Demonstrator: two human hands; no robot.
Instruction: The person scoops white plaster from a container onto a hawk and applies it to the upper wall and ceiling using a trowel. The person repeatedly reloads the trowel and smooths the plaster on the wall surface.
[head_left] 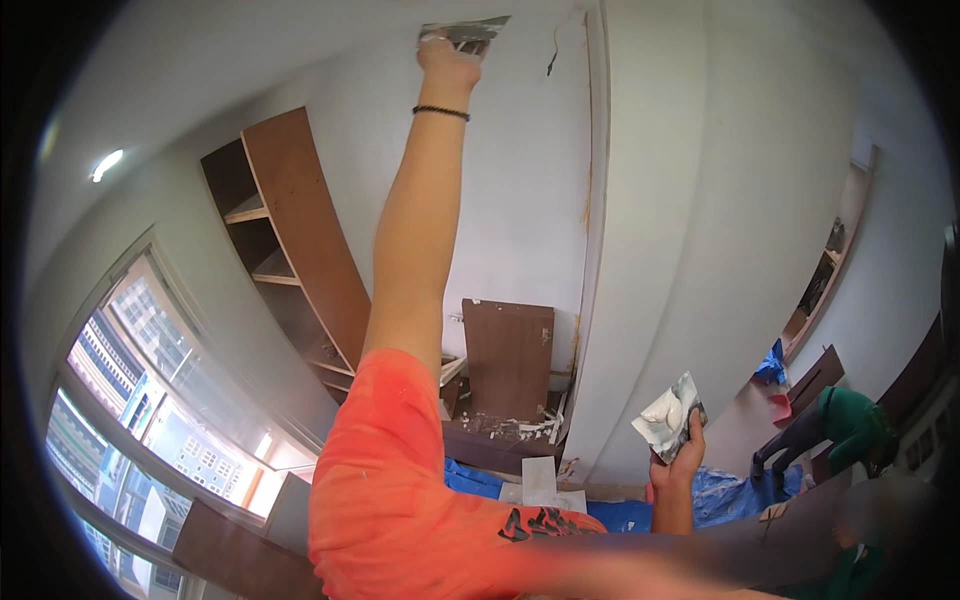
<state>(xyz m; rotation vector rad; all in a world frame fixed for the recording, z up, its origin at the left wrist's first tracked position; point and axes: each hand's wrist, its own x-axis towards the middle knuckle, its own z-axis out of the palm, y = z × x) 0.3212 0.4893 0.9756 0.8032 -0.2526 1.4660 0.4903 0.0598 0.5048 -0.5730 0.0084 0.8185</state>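
My left hand [448, 62], with a dark band round its wrist, is raised high, closed on a wide putty-smeared metal blade [480, 30] at the top of the white wall [515, 170], near the ceiling. Whether the blade touches the surface is unclear. Lower right, my right hand [678, 460] grips a second flat metal blade [662, 415] with a mound of white putty on it.
A tilted brown shelving unit [300, 230] and windows [140, 360] are at left. A brown board [505, 355] stands among debris below. Blue sheeting [725, 495] covers floor. At right, a co-worker in green [845, 420] bends over; another partly blurred person is below.
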